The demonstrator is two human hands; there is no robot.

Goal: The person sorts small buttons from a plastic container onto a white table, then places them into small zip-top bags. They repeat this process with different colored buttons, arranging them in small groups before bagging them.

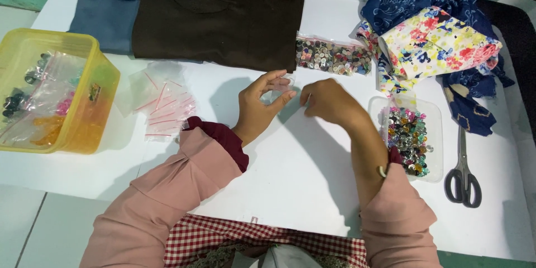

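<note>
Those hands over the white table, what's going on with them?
A person in pink sleeves holds a small clear plastic bag in the left hand, with the right hand close beside it. A tray of coloured buttons and scissors lie to the right, and empty little bags and a yellow tub to the left.

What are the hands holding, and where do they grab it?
The left hand pinches a small clear plastic bag at its edge. The right hand is beside it; its grip cannot be told.
</note>
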